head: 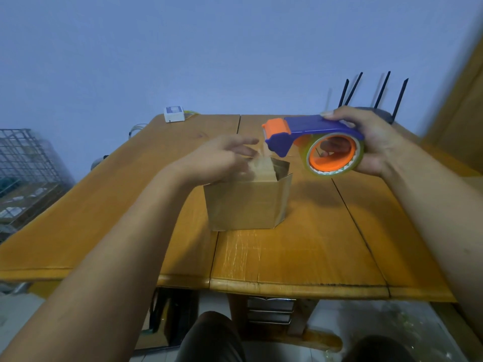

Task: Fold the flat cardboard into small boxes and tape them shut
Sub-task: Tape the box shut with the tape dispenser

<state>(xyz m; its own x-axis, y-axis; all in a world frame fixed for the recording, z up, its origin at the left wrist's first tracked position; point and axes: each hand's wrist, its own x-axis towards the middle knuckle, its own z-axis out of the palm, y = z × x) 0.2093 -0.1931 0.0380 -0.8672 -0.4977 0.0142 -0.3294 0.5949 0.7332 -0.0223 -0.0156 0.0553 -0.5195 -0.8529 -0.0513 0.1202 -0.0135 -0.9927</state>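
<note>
A small brown cardboard box [248, 202] stands upright in the middle of the wooden table [300, 252], its top flaps partly raised. My left hand [217, 160] lies over the box's top, blurred, fingers stretched toward a strip of clear tape running down from the dispenser. Whether the fingers pinch the tape I cannot tell. My right hand [373, 142] grips a blue and orange tape dispenser [316, 142], holding it in the air just right of and above the box, with its orange nose pointing left toward the flaps.
A white adapter box [174, 114] sits at the table's far edge. A black router with several antennas [376, 100] stands at the far right. A wire rack [23, 165] is left of the table. My knees are below the near edge.
</note>
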